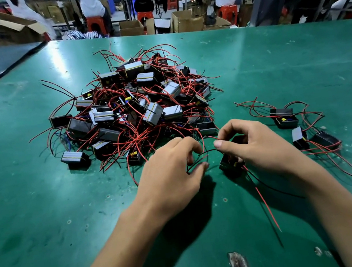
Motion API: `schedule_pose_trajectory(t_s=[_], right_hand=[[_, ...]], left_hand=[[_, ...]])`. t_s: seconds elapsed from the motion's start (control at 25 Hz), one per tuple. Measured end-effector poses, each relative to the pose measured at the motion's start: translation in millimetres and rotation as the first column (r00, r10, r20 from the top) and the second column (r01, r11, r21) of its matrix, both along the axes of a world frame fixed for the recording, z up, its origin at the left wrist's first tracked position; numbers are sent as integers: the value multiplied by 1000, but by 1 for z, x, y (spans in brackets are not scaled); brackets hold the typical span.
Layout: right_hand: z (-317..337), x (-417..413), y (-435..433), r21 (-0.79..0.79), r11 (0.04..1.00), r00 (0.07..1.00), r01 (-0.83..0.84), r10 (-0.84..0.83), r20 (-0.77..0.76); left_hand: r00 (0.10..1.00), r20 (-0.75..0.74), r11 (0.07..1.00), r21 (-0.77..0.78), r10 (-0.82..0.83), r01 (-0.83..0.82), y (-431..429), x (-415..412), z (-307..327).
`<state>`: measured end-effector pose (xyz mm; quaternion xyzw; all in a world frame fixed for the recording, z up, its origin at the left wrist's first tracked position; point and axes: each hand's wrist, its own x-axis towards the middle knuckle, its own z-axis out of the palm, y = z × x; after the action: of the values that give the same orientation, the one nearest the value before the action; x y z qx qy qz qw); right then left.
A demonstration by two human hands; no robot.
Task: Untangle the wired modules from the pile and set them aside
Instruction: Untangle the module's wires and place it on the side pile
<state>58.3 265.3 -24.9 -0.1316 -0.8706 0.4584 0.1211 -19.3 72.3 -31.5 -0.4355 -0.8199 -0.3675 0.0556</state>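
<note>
A pile (134,107) of small boxy modules lies in the upper middle of the frame on a green counter (45,210). They are black boxes with grey sides crossed by a yellow stripe, all knotted together by thin red and black wires. Any print on them is too small to read.

Below the pile, at the centre of the frame, the left hand (170,175) has its fingers curled and pinches a looping black wire (205,151) between thumb and fingertips. The right hand (257,146) pinches a red wire (213,138) between thumb and forefinger, and its lower fingers curl around one black module (228,163) held just above the counter. Red and black wires trail from that module toward the lower right.

At the right edge, well apart from the pile, a few freed modules (302,128) lie with their wires spread loose.
</note>
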Motion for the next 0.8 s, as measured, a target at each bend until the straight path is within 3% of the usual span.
schedule_pose_trajectory(t_s=[0.36, 0.52, 0.8], right_hand=[[4, 4, -4, -112, 984, 990, -138, 137, -20], [5, 5, -6, -188, 963, 980, -195, 200, 6], [-1, 1, -10, -128, 978, 987, -163, 163, -11]], left_hand=[[996, 68, 992, 106, 57, -64, -1, -11, -6], [979, 200, 979, 185, 50, -88, -2, -11, -3], [924, 382, 949, 285, 16, -134, 1, -10, -3]])
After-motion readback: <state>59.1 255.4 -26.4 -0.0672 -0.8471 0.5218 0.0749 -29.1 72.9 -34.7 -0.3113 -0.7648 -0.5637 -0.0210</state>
